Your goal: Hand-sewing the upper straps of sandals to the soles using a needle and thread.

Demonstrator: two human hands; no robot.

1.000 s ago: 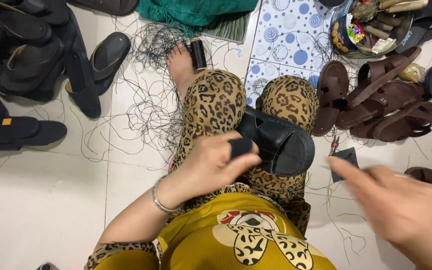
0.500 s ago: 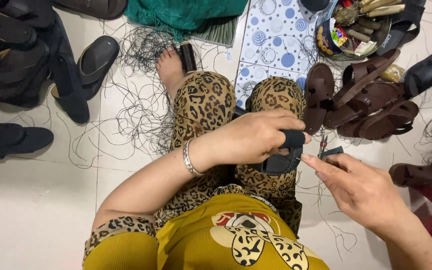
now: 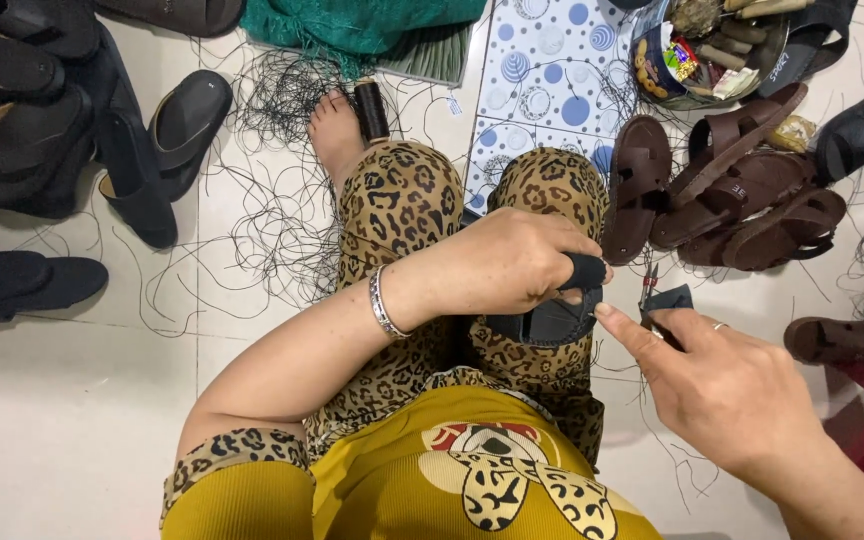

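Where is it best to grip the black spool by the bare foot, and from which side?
Grip the black spool around its round sides, coming from above. It appears to stand nearly upright on the floor, its top end free. The bare foot is close on its left, and loose threads lie around, so pinching front to back probably avoids both.
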